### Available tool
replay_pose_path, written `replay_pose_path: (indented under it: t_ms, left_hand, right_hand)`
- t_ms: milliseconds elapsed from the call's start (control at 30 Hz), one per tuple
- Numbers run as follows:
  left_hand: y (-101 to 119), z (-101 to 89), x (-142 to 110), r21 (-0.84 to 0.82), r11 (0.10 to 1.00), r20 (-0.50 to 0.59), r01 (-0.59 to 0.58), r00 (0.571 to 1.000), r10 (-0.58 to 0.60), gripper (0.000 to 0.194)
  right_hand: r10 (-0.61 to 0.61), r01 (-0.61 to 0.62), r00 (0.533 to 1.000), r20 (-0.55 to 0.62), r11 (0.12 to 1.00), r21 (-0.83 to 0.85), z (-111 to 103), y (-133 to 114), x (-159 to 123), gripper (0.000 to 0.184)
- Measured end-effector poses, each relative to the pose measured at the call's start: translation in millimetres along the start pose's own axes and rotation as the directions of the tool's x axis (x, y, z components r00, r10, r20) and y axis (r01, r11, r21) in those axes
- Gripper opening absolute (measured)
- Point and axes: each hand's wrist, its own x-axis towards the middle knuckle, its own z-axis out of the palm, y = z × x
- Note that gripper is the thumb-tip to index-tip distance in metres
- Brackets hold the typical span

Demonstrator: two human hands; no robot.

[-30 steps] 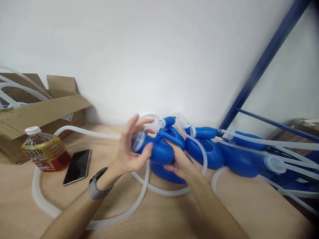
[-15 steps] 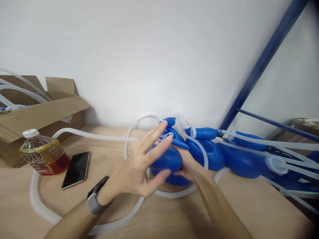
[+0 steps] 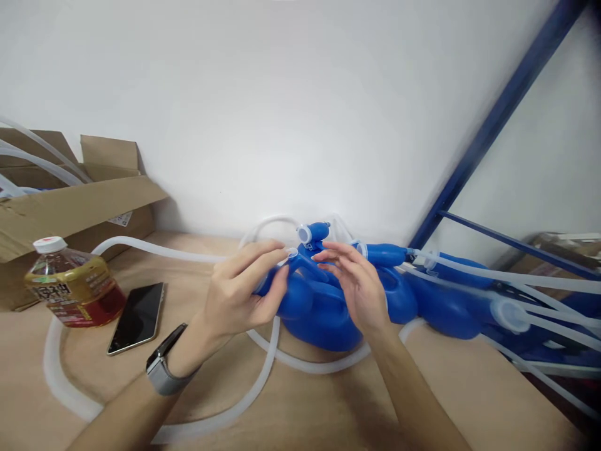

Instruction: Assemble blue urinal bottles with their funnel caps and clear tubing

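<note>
My left hand (image 3: 239,291) is closed around the neck end of a blue plastic urinal bottle (image 3: 295,299). Its mouth is mostly hidden behind my fingers. A small clear loop (image 3: 292,252) shows by my left fingertips. Just right of this bottle, my right hand (image 3: 359,288) is open, with bent fingers apart and nothing seen in them. Beneath both hands lies another blue bottle (image 3: 323,332), partly covered. Behind them a blue neck with a clear collar (image 3: 315,232) points toward the left.
More blue bottles (image 3: 448,310) with clear tubes lie to the right, beside a blue metal rack (image 3: 498,125). A white tube (image 3: 211,426) loops across the wooden table (image 3: 319,407). At left are a phone (image 3: 137,318), a drink bottle (image 3: 75,285) and a cardboard box (image 3: 84,207) with tubes.
My right hand has let go of the bottle's body and opened beside it. My left hand opened away from the bottle, then closed on its neck end again.
</note>
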Motion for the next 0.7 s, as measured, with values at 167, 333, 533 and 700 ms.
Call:
replay_pose_path:
  t_ms: [167,333,533,700]
  left_hand:
    - [-2.7,3.6,-4.8,-0.061,0.974,0.06,-0.22,0.973,0.223,0.036]
    - [-2.5,8.0,-7.1,-0.071,0.941,0.115,-0.331,0.934,0.337,0.025]
    - [-1.9,3.8,-3.7,-0.033,0.921,0.121,-0.388,0.913,0.389,0.014]
    - [1.5,5.0,-3.8,0.017,0.927,0.119,-0.374,0.922,0.369,0.009]
  right_hand:
    - [-0.061,0.115,0.98,0.188,0.95,-0.291,10.5,-19.7,-17.3,0.038]
    - [-0.01,0.075,0.974,0.226,0.956,-0.282,23.7,-18.9,-24.3,0.035]
    - [-0.049,0.109,0.971,0.234,0.962,-0.252,20.8,-11.4,-28.7,0.039]
    - [-0.145,0.216,0.962,0.233,0.925,-0.313,24.1,-9.7,-32.9,0.039]
